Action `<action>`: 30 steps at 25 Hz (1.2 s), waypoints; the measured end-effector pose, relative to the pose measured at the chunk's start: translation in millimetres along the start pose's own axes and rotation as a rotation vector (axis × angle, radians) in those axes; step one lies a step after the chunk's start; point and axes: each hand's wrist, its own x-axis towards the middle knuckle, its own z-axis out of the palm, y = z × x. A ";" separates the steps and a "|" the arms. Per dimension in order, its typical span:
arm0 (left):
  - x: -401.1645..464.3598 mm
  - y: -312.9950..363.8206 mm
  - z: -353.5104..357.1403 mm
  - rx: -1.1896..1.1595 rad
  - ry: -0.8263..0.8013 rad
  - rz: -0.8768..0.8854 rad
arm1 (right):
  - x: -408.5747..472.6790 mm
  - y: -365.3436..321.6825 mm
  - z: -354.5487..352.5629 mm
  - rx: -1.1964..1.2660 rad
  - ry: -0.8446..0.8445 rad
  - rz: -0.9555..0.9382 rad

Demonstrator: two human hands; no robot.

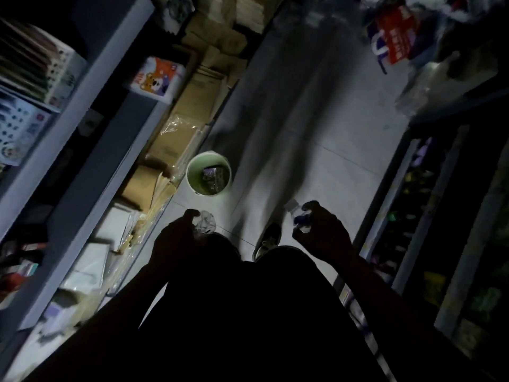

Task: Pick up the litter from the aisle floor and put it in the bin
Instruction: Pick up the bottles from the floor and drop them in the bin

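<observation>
Bin (208, 173) on the aisle floor (316, 150), round, pale green inside, some litter already lying in its bottom, tucked just beside the cardboard boxes (176, 128). Left hand (176, 238) sits at six o'clock from it, closed around crumpled clear plastic (205, 222). Right hand (321, 232) is out at four o'clock, fingers wrapped on a clear plastic bottle (298, 215), cap end pointing toward the bin. Dim light throughout.

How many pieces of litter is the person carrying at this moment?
2. A crumpled clear wrapper in the left hand and a plastic bottle in the right hand, both short of the bin. More could be hidden in either grip.
</observation>
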 end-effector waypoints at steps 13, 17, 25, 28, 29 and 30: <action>127.4 -28.9 -45.9 -0.703 -0.139 -0.468 | 170.5 -140.1 61.1 0.055 -0.248 -0.026; 193.9 -61.5 -10.0 -0.645 -0.100 -0.501 | 233.7 -137.9 127.4 0.111 -0.307 0.027; 357.1 -147.8 151.5 -0.583 -0.016 -0.727 | 409.5 -89.7 316.2 -0.079 -0.472 0.050; 411.1 -179.5 205.8 -0.544 -0.035 -0.701 | 468.9 -73.1 378.3 -0.098 -0.438 0.064; 424.7 -190.6 220.5 -0.580 -0.046 -0.712 | 482.2 -67.2 396.1 -0.104 -0.454 0.057; 434.4 -199.5 231.9 -0.613 -0.071 -0.725 | 490.0 -62.1 408.7 -0.103 -0.472 0.056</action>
